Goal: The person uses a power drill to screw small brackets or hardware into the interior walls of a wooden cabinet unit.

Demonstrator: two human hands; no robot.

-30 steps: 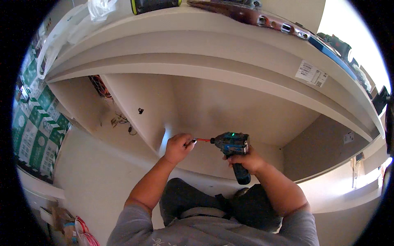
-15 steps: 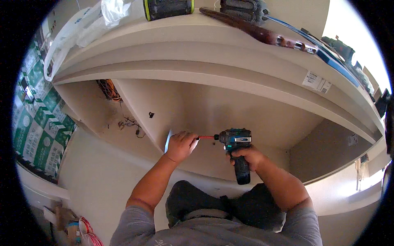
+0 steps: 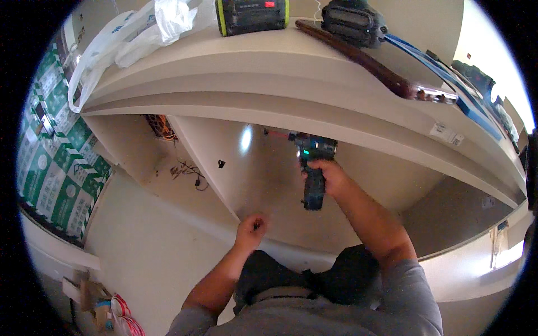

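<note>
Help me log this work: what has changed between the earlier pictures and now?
The right hand has moved the drill up and forward, into the cabinet. The left hand, earlier at the tip of the red bit, has come away, back toward the person. The right hand's grip stayed.

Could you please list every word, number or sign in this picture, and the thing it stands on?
Nothing reads clearly.
White label on the cabinet front: fine print, too blurred.
Green and white sheet: print, too small.
Plastic bag: blue print, too blurred.
Black box: pale marks, too small.
Pale label inside the cabinet, right: too blurred.
Drill: none readable.
</note>
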